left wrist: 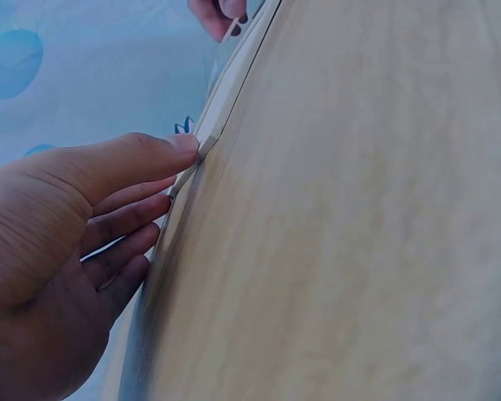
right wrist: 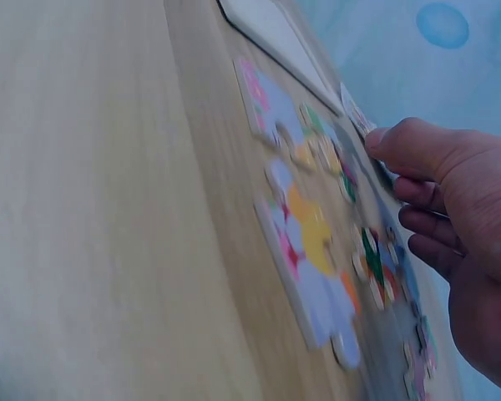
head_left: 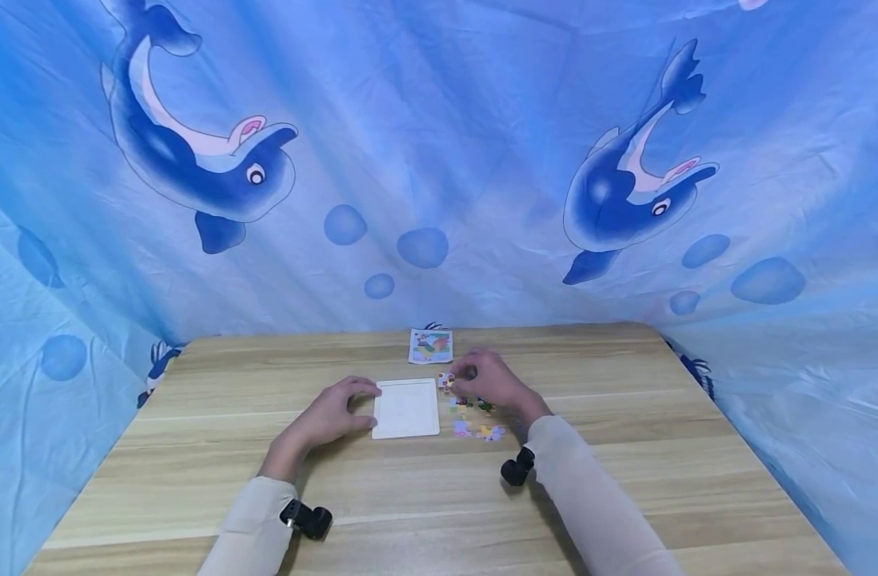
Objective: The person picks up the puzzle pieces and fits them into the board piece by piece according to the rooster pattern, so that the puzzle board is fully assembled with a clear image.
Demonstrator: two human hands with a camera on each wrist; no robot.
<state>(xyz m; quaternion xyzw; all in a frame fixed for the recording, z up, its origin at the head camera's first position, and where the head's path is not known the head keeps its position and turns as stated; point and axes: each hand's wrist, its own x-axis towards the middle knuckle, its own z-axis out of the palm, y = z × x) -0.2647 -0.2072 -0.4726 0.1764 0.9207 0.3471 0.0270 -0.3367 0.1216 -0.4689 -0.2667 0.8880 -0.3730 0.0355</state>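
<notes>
A flat white puzzle tray with a raised rim lies in the middle of the wooden table. My left hand rests at its left edge, thumb and fingers spread apart, the thumb tip touching the rim near a corner in the left wrist view. Past the tray's right side, my right hand pinches a colourful jigsaw piece with its fingertips; the fingers partly hide it. Several loose jigsaw pieces lie below that hand, some with lilac and yellow print.
A small printed picture card lies behind the tray at the table's far edge. Blue cloth with dolphins hangs behind and beside the wooden table. Small black cameras are strapped on both wrists.
</notes>
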